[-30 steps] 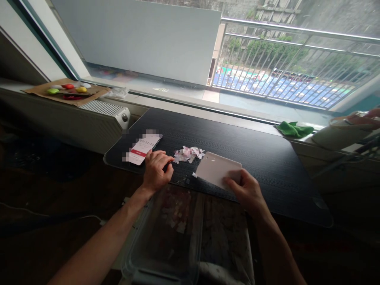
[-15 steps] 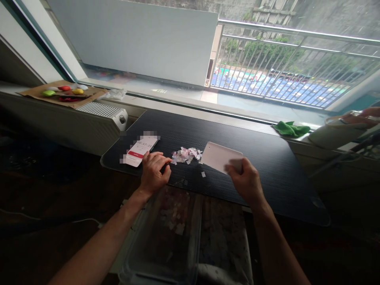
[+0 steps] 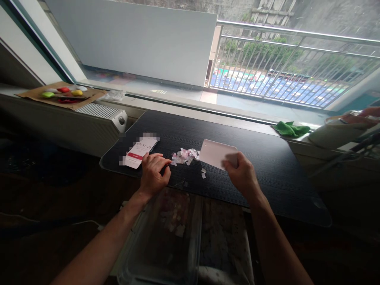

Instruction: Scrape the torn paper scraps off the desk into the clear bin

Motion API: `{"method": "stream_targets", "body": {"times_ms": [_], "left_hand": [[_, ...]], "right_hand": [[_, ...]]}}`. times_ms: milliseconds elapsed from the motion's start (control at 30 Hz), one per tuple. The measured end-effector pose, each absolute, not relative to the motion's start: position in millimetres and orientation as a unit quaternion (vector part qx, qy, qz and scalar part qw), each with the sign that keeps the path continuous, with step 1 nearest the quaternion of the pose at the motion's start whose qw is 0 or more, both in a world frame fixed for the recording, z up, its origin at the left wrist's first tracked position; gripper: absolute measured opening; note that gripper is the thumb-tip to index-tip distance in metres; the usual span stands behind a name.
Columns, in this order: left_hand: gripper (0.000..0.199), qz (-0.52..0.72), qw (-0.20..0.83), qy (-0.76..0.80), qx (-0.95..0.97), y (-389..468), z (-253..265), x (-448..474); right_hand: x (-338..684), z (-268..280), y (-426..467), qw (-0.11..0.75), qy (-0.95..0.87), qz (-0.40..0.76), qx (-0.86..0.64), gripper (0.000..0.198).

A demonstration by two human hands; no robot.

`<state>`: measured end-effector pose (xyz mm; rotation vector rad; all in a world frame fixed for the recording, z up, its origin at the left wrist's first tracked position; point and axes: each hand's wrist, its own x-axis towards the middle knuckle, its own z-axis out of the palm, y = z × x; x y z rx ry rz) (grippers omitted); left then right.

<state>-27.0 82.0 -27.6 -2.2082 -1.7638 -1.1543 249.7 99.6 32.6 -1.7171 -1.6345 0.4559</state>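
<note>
My right hand (image 3: 243,171) grips the near right end of a pale flat plastic scraper (image 3: 215,153), which has rounded corners and a small hole. The scraper's left edge is at the right side of a small heap of cut paper bits (image 3: 184,156), white and pinkish. A couple of loose bits (image 3: 203,174) lie nearer the table's front. On the heap's other side, my left hand (image 3: 154,172) rests at the tabletop, fingers bent and thumb apart, with nothing visible in the gap. Close to its knuckles lies a phone (image 3: 139,152) showing a timer.
Below the front edge of the black table (image 3: 261,170) stands a clear plastic box (image 3: 198,241) with paper scraps inside. A green cloth (image 3: 291,129) lies on the sill at right. At left, cardboard (image 3: 32,94) with coloured objects sits above a white radiator (image 3: 114,115).
My right hand and the scraper have moved slightly left and away from me, up to the heap. Another loose bit now shows beside the single one. My left hand stays put.
</note>
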Motion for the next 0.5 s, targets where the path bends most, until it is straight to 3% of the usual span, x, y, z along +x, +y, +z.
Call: {"method": "stream_targets", "body": {"times_ms": [500], "left_hand": [[0.016,-0.379,0.052,-0.568,-0.729,82,-28,-27]], "right_hand": [[262,43,92,0.337,-0.612,0.174,-0.694,0.019]]}}
